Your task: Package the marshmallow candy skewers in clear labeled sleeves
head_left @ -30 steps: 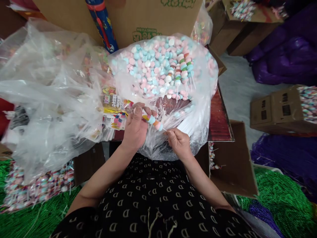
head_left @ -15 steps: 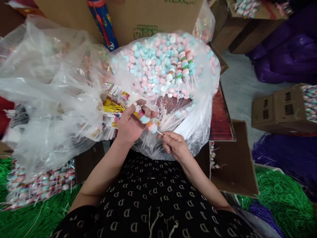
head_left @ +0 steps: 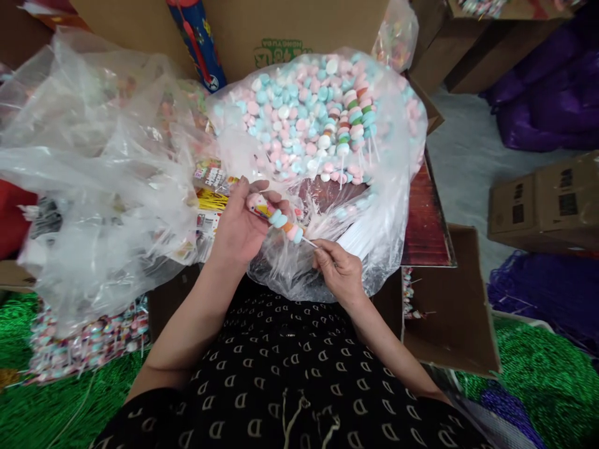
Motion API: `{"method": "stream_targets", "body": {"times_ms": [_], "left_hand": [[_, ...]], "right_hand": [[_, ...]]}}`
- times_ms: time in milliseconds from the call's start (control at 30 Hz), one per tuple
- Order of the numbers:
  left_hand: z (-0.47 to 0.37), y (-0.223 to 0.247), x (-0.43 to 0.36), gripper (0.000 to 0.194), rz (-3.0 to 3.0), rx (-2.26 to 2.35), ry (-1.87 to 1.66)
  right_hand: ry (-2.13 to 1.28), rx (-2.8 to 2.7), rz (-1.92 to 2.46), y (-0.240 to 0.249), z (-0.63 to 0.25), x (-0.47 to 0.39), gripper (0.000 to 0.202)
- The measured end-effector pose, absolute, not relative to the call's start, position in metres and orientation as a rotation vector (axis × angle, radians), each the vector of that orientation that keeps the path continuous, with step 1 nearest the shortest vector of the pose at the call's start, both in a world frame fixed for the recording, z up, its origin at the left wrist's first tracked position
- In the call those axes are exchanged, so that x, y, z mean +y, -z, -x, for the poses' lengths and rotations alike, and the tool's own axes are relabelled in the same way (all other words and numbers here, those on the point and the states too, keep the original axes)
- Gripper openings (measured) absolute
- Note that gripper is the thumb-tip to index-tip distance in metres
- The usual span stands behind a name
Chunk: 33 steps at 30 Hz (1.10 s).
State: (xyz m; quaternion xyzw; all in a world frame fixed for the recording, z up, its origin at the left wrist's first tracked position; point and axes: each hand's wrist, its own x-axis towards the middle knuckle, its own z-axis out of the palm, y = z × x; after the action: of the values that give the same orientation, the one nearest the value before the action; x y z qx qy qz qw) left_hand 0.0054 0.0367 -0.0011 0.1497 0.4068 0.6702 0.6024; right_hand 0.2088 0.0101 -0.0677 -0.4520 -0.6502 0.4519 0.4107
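A candy skewer (head_left: 286,226) with blue, orange and pink pieces on a white stick slants between my two hands; a printed wrapper covers its upper left end. My left hand (head_left: 243,224) is curled around that wrapped end, palm up. The fingers of my right hand (head_left: 340,265) pinch the bare stick at the lower right. Behind them lies a clear plastic bag (head_left: 414,140) full of pink, blue and white candies (head_left: 283,112), with several finished skewers (head_left: 354,121) on top.
Crumpled clear bags (head_left: 103,162) cover the left side. Yellow ties (head_left: 211,200) and printed cards lie beside my left hand. Behind stand a large carton (head_left: 290,22) and a blue tube (head_left: 196,47). An open box (head_left: 449,312) sits at the lower right, near green strands (head_left: 547,368).
The skewer has turned slightly, showing more of its printed wrapper at the left hand. My right hand has shifted a little to the right with the stick. The whole view has moved slightly.
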Motion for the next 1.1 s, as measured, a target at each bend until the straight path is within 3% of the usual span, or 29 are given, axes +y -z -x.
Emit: {"method": "stream_targets", "body": {"times_ms": [200, 567, 767, 933, 1100], "left_hand": [[-0.01, 0.008, 0.045, 0.041, -0.4, 0.864, -1.603], [-0.028, 0.018, 0.031, 0.03, -0.713, 0.898, -1.552], [-0.028, 0.024, 0.023, 0.024, -0.674, 0.954, -1.485], [-0.013, 0.013, 0.023, 0.046, -0.545, 0.83, -1.578], [-0.022, 0.01, 0.023, 0.02, -0.501, 0.915, -1.613]], "right_hand": [[-1.513, -1.373, 1.118, 0.064, -0.208, 0.002, 0.038], [-2.091, -0.936, 0.916, 0.062, -0.187, -0.005, 0.046], [-2.022, -0.908, 0.911, 0.065, -0.175, -0.006, 0.046], [-1.923, -0.988, 0.951, 0.076, -0.183, -0.006, 0.041], [-1.828, -1.134, 1.005, 0.081, -0.182, -0.008, 0.045]]}}
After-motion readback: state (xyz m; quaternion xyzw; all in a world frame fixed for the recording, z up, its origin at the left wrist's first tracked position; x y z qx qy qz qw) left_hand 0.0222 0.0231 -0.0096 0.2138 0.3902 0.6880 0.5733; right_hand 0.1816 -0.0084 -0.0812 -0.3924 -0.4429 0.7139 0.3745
